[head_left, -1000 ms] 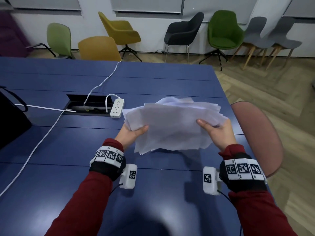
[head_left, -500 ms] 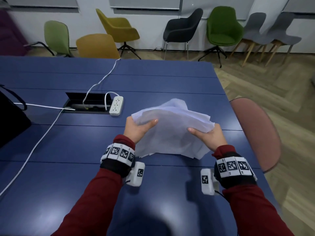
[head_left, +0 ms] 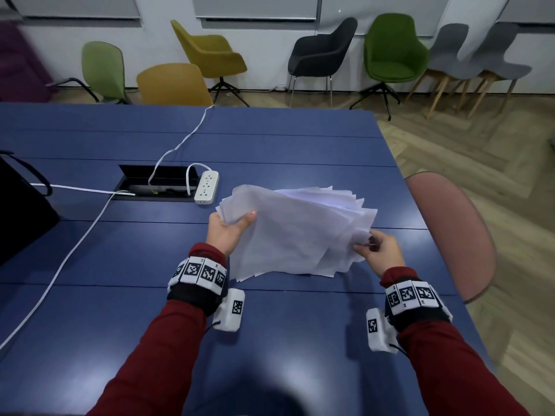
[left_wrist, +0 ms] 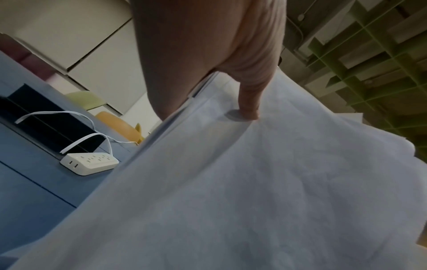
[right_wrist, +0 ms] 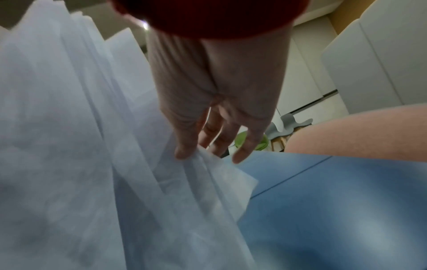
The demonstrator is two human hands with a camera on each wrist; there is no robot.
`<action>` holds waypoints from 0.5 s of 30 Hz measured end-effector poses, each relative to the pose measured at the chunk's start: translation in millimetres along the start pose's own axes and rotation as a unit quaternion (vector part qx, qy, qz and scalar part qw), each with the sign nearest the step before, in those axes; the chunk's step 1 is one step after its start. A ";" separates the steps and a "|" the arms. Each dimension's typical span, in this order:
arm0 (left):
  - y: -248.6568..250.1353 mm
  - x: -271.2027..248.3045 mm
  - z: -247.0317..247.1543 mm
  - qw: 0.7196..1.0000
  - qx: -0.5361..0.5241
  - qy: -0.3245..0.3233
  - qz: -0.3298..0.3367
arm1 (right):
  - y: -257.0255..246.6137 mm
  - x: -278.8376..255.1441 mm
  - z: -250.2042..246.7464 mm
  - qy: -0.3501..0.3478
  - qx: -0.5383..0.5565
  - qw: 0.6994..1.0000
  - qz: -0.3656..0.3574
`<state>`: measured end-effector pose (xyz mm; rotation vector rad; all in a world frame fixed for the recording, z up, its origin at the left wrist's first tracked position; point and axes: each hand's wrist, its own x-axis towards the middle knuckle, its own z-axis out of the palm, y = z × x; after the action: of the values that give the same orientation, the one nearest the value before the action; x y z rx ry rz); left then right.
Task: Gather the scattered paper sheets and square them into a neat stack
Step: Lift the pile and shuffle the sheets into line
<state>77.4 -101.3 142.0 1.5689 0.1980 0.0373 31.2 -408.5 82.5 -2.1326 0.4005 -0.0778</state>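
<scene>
while held, paper sheets (head_left: 294, 232) between fingers (head_left: 250, 217)

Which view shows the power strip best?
Left wrist view: the power strip is close and sharp, its sockets and white cord clear, lying on the blue table beside the paper sheets. The head view shows it whole but small. The right wrist view misses it.
</scene>
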 end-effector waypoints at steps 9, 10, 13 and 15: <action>3.3 1.0 -1.2 1.000 -0.012 0.020 -0.016 | -12.0 -12.4 6.7 0.147 0.054 0.986 -0.053; 3.3 0.9 -1.7 1.000 -0.010 0.017 -0.018 | -12.8 -13.4 8.9 0.157 0.066 0.983 -0.063; 2.7 1.0 -3.9 1.000 -0.006 0.013 -0.022 | -16.4 -16.0 11.2 0.205 0.085 0.972 -0.075; 3.5 1.3 -4.2 1.000 -0.010 0.015 -0.019 | -20.2 -17.2 10.0 0.222 0.094 0.968 -0.072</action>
<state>78.4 -97.0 145.5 1.5457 0.2500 0.0335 22.2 -384.8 95.1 -1.9429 0.4738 -0.6608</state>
